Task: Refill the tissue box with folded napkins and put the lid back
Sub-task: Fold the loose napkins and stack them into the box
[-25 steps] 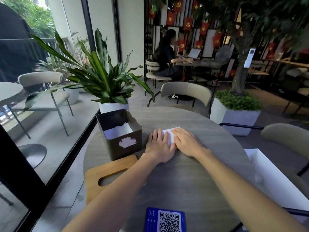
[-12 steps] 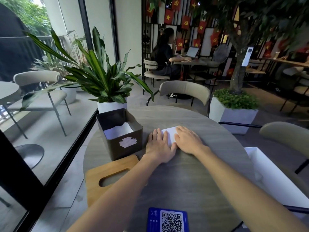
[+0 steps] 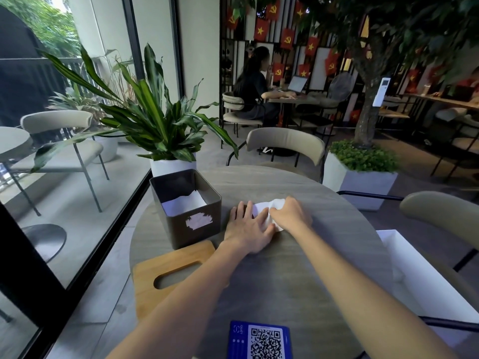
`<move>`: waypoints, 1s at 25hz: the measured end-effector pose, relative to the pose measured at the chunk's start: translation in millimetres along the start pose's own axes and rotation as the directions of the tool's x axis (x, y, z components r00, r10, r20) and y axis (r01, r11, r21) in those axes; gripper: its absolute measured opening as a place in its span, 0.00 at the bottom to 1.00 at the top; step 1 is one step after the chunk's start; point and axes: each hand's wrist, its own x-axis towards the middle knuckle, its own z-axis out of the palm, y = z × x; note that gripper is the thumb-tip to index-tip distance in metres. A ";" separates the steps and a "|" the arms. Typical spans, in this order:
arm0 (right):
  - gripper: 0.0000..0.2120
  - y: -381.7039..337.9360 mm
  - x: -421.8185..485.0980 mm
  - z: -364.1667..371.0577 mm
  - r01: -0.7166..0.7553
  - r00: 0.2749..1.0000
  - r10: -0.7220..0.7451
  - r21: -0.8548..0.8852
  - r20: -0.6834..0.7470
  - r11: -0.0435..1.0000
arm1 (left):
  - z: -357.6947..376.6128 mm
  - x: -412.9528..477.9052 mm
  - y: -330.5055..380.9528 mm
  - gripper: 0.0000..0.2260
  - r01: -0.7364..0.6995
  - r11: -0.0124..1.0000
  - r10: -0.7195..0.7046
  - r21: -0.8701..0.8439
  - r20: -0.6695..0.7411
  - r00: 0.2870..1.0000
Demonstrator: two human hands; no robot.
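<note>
A dark, lidless tissue box (image 3: pixel 191 224) stands at the left of the round grey table (image 3: pixel 305 275), with white napkins (image 3: pixel 185 204) lying inside. Its wooden lid (image 3: pixel 171 270), with an oval slot, lies flat on the table just in front of the box. Right of the box a white napkin (image 3: pixel 269 207) lies on the table. My left hand (image 3: pixel 247 233) rests flat on the napkin's left part with fingers spread. My right hand (image 3: pixel 291 216) has its fingers closed on the napkin's right part, which is bunched and lifted off the table.
A blue QR-code card (image 3: pixel 260 342) lies at the table's near edge. A white paper bag (image 3: pixel 425 278) stands open at the right. A potted plant (image 3: pixel 158 130) rises behind the box beside a glass wall. Chairs ring the table; a person sits at a far table.
My right hand went from lying flat on the napkin to pinching it and lifting its right part. My left hand stays pressed on it.
</note>
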 end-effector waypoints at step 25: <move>0.17 -79.4 -38.3 -84.9 0.404 0.910 -0.360 0.632 -0.206 0.662 | -161.9 -19.9 -74.4 0.18 -0.013 0.420 -0.371 -0.907 -0.185 0.910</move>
